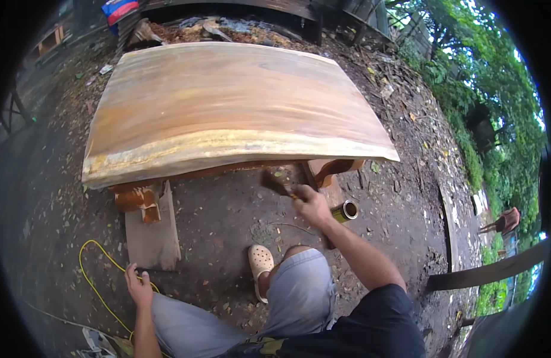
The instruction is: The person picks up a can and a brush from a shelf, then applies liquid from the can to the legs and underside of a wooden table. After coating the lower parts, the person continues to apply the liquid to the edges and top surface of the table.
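A large wooden slab tabletop (228, 101) with a glossy finish rests on carved legs in front of me. My right hand (311, 203) grips a paintbrush (275, 184), its bristles held just under the slab's near edge by the right leg (330, 170). My left hand (138, 286) is pressed on the ground with fingers spread, next to a cardboard sheet (151, 232) and a yellow cord (93, 280). An open tin can (346, 210) stands on the ground just right of my right hand.
I am crouched on bare dirt littered with wood chips; my foot in a pale clog (260, 262) is below the slab. The left leg (137, 200) stands on the cardboard. Debris piles lie behind the slab, greenery and a plank (490, 271) at right.
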### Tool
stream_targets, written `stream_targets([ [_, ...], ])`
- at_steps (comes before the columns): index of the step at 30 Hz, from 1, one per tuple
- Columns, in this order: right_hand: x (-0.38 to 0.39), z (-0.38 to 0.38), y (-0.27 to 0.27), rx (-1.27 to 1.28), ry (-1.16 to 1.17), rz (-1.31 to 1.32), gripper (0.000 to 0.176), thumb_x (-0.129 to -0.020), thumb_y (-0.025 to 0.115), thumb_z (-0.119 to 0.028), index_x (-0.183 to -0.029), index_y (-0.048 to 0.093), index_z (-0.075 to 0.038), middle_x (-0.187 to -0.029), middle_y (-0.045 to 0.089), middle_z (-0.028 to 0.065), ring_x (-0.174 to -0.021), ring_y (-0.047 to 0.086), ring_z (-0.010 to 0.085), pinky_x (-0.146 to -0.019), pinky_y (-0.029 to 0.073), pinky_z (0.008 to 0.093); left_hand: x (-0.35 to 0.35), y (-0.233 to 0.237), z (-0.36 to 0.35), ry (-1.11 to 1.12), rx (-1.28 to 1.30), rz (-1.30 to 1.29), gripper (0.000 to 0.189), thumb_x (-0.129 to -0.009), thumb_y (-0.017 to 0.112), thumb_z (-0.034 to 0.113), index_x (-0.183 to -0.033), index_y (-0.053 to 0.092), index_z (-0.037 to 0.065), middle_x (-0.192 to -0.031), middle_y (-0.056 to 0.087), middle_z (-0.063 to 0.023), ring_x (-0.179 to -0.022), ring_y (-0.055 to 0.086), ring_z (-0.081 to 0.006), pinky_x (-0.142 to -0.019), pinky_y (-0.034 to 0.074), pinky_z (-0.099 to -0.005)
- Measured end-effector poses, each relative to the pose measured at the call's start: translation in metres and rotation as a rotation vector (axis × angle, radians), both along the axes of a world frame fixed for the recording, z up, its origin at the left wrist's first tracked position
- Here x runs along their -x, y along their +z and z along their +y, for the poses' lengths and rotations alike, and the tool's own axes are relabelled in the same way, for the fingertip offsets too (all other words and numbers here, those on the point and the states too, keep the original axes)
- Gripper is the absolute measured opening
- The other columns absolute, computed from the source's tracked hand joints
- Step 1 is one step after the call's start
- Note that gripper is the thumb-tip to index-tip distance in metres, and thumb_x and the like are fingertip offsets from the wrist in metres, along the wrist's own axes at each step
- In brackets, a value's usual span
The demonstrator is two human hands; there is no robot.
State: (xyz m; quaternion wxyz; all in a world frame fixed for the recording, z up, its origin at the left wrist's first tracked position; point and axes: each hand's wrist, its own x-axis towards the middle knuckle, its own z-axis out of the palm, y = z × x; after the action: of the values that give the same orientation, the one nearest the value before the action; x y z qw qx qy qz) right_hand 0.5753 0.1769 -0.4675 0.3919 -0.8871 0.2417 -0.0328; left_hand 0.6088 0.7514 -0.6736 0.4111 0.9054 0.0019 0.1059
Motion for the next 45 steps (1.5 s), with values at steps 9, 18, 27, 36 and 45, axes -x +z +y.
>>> stream_targets([
  [9, 0.018, -0.176, -0.054, 0.007, -0.754, -0.388, 0.035, -0.090, 0.060, -0.011, -0.122, 0.064, 0.003, -0.081, 0.069, 0.0111, -0.058, 0.062, 0.0167, -0.050, 0.049, 0.0330, -0.006, -0.013, 0.002, -0.007, -0.004, 0.018, 0.045, -0.088, 0.067, 0.001, -0.132, 0.057, 0.005, -0.134, 0.057, -0.0123, -0.104, 0.060, -0.0264, -0.089, 0.051, -0.0365],
  [18, 0.031, -0.172, -0.092, -0.282, -0.817, -0.532, 0.017, -0.090, 0.056, -0.008, -0.103, 0.062, 0.002, -0.078, 0.065, 0.0131, -0.049, 0.057, 0.0183, -0.042, 0.045, 0.0319, -0.007, -0.007, -0.001, 0.014, 0.047, 0.114, 0.043, -0.088, 0.066, 0.004, -0.130, 0.056, 0.002, -0.135, 0.056, -0.0189, -0.117, 0.058, -0.0359, -0.099, 0.048, -0.0419],
  [27, 0.011, -0.166, -0.106, -0.415, -0.720, -0.367, 0.019, -0.085, 0.056, -0.007, -0.103, 0.057, 0.000, -0.074, 0.063, 0.0126, -0.049, 0.057, 0.0196, -0.045, 0.049, 0.0337, -0.004, 0.004, -0.010, 0.070, 0.157, 0.152, 0.043, -0.088, 0.066, 0.003, -0.130, 0.057, 0.003, -0.133, 0.058, -0.0173, -0.116, 0.059, -0.0346, -0.099, 0.048, -0.0403],
  [36, -0.049, -0.246, -0.165, 0.327, -0.850, -0.301, 0.045, -0.087, 0.062, -0.021, -0.122, 0.052, 0.007, -0.107, 0.068, 0.0363, -0.108, 0.062, 0.0552, -0.096, 0.048, 0.0544, -0.005, -0.005, -0.005, 0.009, -0.075, 0.075, 0.046, -0.086, 0.067, 0.001, -0.130, 0.057, 0.003, -0.131, 0.058, -0.0170, -0.117, 0.060, -0.0354, -0.099, 0.049, -0.0409],
  [45, -0.099, -0.265, -0.282, 0.308, -0.554, -0.060, 0.074, -0.083, 0.071, -0.047, -0.133, 0.052, 0.004, -0.121, 0.066, 0.0317, -0.116, 0.065, 0.0430, -0.097, 0.051, 0.0482, 0.002, 0.012, -0.003, 0.082, -0.253, 0.228, 0.043, -0.086, 0.065, 0.004, -0.128, 0.056, 0.004, -0.128, 0.058, -0.0182, -0.116, 0.060, -0.0367, -0.101, 0.048, -0.0428],
])
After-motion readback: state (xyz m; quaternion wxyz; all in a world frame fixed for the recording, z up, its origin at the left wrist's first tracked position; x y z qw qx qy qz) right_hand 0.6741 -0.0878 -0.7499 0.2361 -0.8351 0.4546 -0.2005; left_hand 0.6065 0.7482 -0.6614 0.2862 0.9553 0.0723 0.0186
